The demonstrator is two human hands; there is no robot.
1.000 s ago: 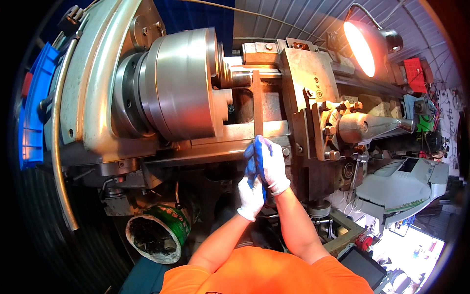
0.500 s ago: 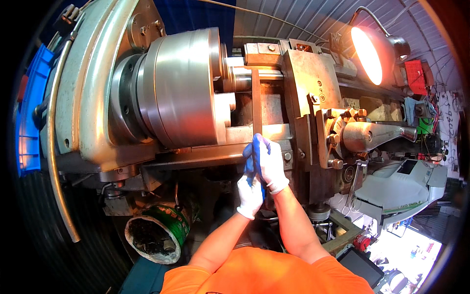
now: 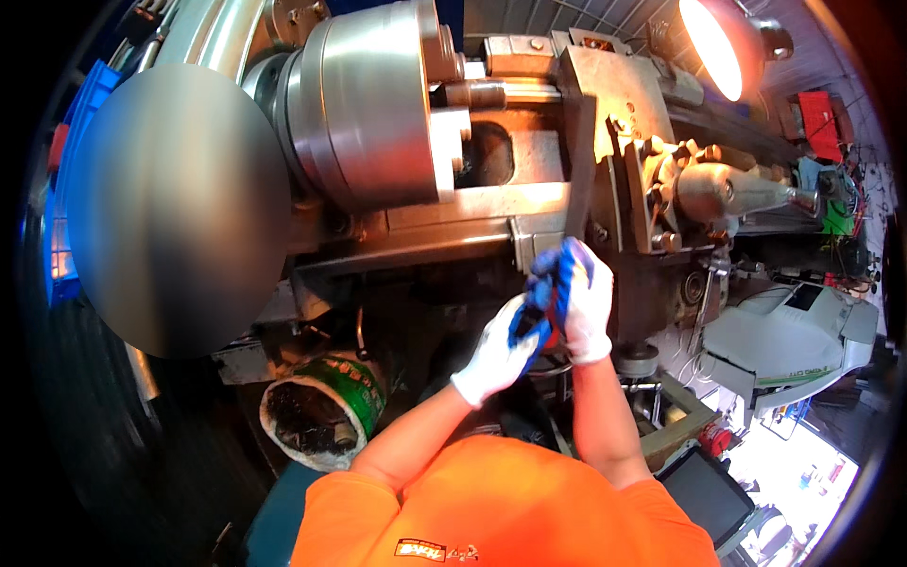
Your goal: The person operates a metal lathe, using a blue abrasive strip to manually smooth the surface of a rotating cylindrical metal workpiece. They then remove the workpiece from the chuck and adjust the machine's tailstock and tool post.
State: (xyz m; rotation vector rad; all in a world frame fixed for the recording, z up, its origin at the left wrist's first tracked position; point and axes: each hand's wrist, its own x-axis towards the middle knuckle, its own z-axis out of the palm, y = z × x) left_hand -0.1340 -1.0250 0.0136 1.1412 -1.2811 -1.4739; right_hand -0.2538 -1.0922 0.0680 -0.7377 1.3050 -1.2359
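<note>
My right hand (image 3: 584, 298), in a white glove with blue palm, grips a long flat dark metal bar, possibly a file (image 3: 580, 170). My left hand (image 3: 505, 345), gloved alike, is closed below it near the bar's lower end, where what it holds is hidden. The bar reaches up past the lathe's carriage plate (image 3: 619, 94), to the right of the big steel chuck (image 3: 364, 109) and the cylindrical workpiece (image 3: 468, 94). The tool post (image 3: 666, 203), with bolts and a tapered handle (image 3: 732, 194), stands right of the bar.
A work lamp (image 3: 713, 47) shines at upper right. A green bucket (image 3: 364, 397) sits below the lathe. A grey machine housing (image 3: 775, 335), a red crate (image 3: 820, 123) and a dark screen (image 3: 699, 501) are at right, a blue crate (image 3: 61, 274) at left. A blurred oval hides the headstock.
Both hands and the bar have moved right, away from the chuck and workpiece, and the bar now slants. My left hand is a little lower-left of my right. The view has shifted, raising the lathe.
</note>
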